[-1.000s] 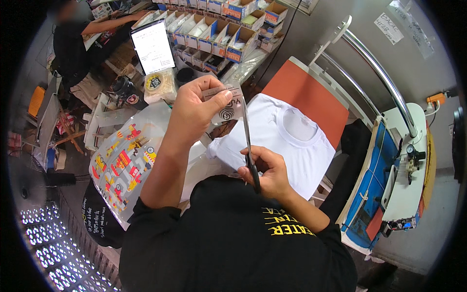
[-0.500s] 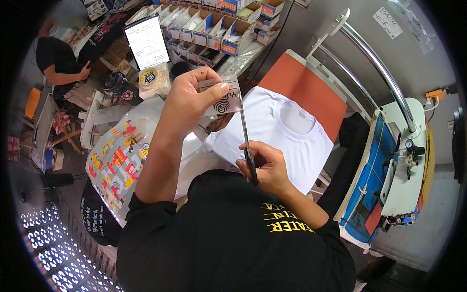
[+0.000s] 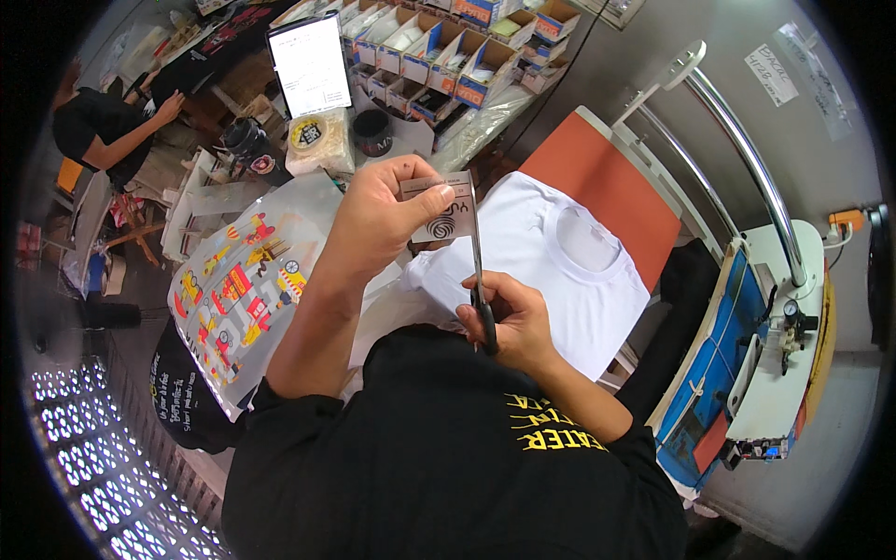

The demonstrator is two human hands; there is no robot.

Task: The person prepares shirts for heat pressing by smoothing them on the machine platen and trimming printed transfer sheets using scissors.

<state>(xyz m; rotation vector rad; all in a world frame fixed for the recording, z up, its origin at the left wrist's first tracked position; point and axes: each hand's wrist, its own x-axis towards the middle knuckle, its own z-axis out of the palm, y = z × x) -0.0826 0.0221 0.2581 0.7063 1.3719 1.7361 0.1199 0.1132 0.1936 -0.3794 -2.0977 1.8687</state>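
Note:
Between thumb and fingers, my left hand (image 3: 385, 213) pinches a small translucent film (image 3: 441, 227) with black print on it. My right hand (image 3: 519, 323) has its fingers in the black handles of a pair of scissors (image 3: 484, 315). The scissors point away from me, and their blades run along the film's right edge. How far the blades are apart cannot be made out. Behind my hands a white T-shirt (image 3: 536, 264) lies with its collar toward the right, on an orange-red board (image 3: 602, 177).
Left of me lies a clear sheet with colourful prints (image 3: 245, 294). A roll of tape (image 3: 310, 133), a dark cup (image 3: 372, 133) and a lit tablet (image 3: 310, 70) stand beyond. Boxes (image 3: 443, 61) line the back. A press machine (image 3: 779, 308) is at right; another person (image 3: 105, 135) works far left.
The whole view has shifted a little, so the background sits lower and farther right. The film and my left hand have come slightly nearer to my right hand. Both grips stay the same.

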